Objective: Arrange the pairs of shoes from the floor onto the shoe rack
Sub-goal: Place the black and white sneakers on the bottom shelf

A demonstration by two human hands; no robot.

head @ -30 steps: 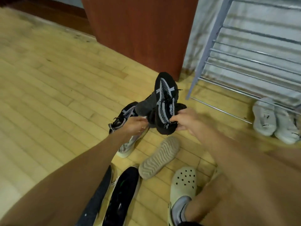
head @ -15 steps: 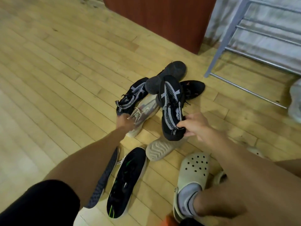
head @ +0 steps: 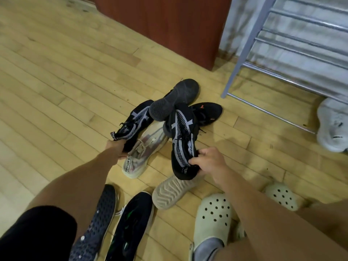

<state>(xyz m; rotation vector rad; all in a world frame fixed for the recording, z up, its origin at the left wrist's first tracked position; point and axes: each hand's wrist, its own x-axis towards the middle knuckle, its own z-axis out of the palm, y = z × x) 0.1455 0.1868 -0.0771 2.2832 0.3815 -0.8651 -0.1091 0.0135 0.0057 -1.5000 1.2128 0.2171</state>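
Two matching black-and-grey knit sneakers are in my hands. My left hand grips the heel of the left sneaker, which leans on a pale translucent shoe. My right hand holds the heel of the right sneaker, toe pointing away over the pile. The grey metal shoe rack stands at the upper right, with a white shoe beside its lowest bars.
A black shoe lies sole-up next to a black shoe with orange marks. A beige shoe lies sole-up. Two dark shoes lie by my legs. My feet wear pale clogs. A brown cabinet stands behind.
My right hand has brought its sneaker down from in front of the rack to just over the pile. My left hand has closed on the other sneaker's heel.
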